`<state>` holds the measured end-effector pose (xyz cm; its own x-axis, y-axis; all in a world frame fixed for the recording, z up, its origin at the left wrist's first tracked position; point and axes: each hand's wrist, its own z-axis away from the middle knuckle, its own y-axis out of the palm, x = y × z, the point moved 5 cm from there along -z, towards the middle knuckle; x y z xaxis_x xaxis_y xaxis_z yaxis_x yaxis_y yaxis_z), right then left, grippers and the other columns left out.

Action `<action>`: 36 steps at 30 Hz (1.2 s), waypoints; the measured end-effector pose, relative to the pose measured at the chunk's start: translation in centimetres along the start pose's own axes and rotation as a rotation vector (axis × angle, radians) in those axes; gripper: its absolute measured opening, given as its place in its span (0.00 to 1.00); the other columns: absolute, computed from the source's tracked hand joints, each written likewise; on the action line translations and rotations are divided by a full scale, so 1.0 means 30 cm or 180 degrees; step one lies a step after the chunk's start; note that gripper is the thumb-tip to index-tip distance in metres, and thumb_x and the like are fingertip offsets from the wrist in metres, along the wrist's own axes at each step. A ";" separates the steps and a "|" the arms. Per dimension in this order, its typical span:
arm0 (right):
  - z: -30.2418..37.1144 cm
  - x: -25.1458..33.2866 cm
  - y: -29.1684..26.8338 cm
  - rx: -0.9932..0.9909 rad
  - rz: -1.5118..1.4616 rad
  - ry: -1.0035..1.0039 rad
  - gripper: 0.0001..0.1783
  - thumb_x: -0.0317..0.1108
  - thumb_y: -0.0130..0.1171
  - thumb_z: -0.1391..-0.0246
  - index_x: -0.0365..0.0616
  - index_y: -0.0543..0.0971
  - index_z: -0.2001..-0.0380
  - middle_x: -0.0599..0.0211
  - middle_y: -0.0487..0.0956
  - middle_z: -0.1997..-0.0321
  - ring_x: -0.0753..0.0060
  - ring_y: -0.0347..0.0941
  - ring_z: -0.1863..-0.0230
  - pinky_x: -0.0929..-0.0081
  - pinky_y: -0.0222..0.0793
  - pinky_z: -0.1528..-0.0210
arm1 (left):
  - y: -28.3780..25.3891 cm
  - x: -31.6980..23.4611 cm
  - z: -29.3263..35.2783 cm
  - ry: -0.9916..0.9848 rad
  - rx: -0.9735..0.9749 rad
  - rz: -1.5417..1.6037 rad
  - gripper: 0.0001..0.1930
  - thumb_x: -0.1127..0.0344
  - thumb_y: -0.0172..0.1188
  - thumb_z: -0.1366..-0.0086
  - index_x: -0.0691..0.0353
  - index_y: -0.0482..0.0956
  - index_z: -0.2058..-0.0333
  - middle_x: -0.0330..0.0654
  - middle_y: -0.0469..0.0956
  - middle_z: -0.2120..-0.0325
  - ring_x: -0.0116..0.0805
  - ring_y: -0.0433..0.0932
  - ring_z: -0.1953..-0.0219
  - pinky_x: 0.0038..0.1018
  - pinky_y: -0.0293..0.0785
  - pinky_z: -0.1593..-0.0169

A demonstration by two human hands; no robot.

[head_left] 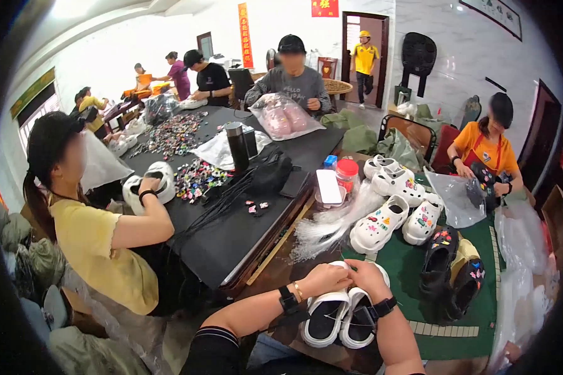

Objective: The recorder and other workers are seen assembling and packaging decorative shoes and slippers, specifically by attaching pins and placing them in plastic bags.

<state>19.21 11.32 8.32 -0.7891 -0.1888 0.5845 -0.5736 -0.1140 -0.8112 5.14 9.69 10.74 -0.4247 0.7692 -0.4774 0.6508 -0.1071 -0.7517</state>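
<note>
Two white foam clogs with black insoles (323, 320) sit side by side at the near edge of the brown table (288, 265). Over their far ends, the left hand (328, 279) and right hand (366, 281) meet, fingers bent together — whether they grasp anything, I cannot tell. Beyond lie a loose bundle of clear plastic strands (331, 226) and charm-studded white clogs (381, 222) — black ones (441, 256) rest rightward on a green mat (456, 347).

White, black-lined clogs (324, 320), one pair, sit side by side, upright, openings facing up, at the frame's lower centre, rounded heels toward the lower edge, farther ends partly hidden.
</note>
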 end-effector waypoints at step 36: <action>-0.016 -0.008 0.015 0.0082 -0.0142 0.0114 0.23 0.43 0.61 0.51 0.50 0.81 0.52 0.52 0.81 0.55 0.49 0.78 0.54 0.61 0.73 0.52 | 0.019 0.011 0.055 0.0326 -0.0722 -0.0395 0.14 0.59 0.63 0.42 0.60 0.73 0.81 0.44 0.74 0.85 0.44 0.77 0.81 0.38 0.73 0.78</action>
<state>19.03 11.79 7.82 -0.7706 -0.1480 0.6199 -0.6028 -0.1466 -0.7843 4.34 8.84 9.41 -0.4516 0.8286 -0.3309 0.7270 0.1267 -0.6749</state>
